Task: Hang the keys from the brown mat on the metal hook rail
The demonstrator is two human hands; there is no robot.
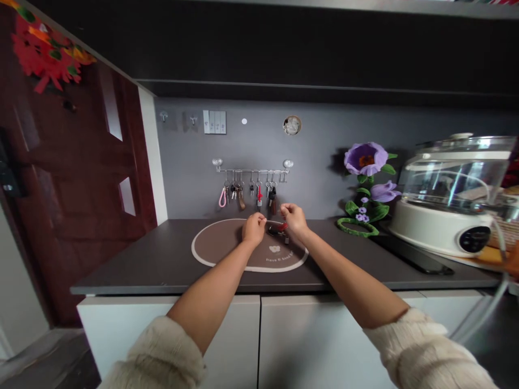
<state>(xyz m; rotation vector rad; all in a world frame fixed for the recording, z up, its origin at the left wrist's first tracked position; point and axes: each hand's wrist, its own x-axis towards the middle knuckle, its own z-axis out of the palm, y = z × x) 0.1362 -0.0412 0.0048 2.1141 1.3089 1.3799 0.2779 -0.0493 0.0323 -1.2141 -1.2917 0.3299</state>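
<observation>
Both my arms reach out over a dark counter (162,265) to an oval brown mat (221,249). My left hand (253,228) is closed in a pinch above the mat. My right hand (294,219) is also closed, its fingers pinching a small bunch of keys with a red tag (279,230) that hangs just over the mat between the two hands. On the grey wall behind, a chrome hook rail (252,170) carries several more key bunches, one with a pink loop (222,197) and one with a red fob (259,195).
A knitted purple flower decoration (367,181) stands to the right of the mat. Farther right sits a white appliance with a clear lid (450,194). A dark red door (77,178) is at the left. White cabinet fronts (259,335) lie below the counter edge.
</observation>
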